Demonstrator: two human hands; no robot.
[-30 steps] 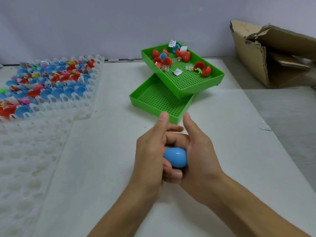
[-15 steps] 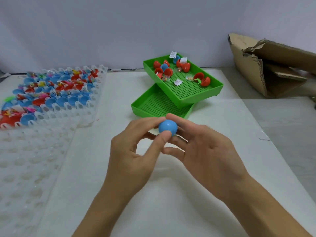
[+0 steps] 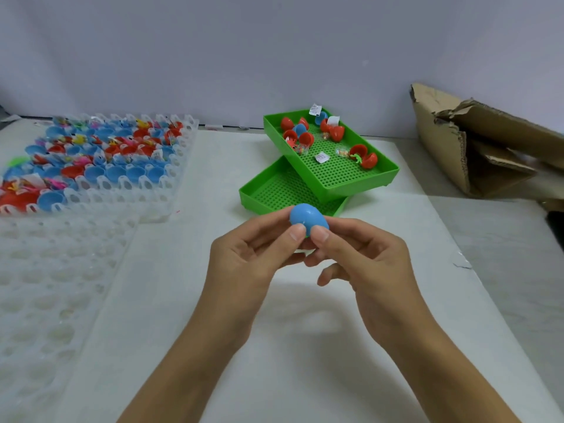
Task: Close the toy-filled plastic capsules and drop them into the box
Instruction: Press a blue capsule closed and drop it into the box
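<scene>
Both hands pinched a closed blue capsule [image 3: 308, 219] above the white table [image 3: 305, 346]: the left hand [image 3: 247, 264] and right hand [image 3: 366, 257] each gripped it between thumb and fingers, which hid its lower half. Beyond it, a green tray [image 3: 335, 175] of open capsules partly covered a second green tray [image 3: 274, 190]. The cardboard box [image 3: 476, 148] at far right was cut off, its inside shadowed.

We don't have the capsule [image 3: 309, 219] buried between our palms anymore, it's up at the fingertips now. Left hand [image 3: 244, 264] and right hand [image 3: 370, 264] have opened apart, both thumbs pinching it, lifted toward the trays.
</scene>
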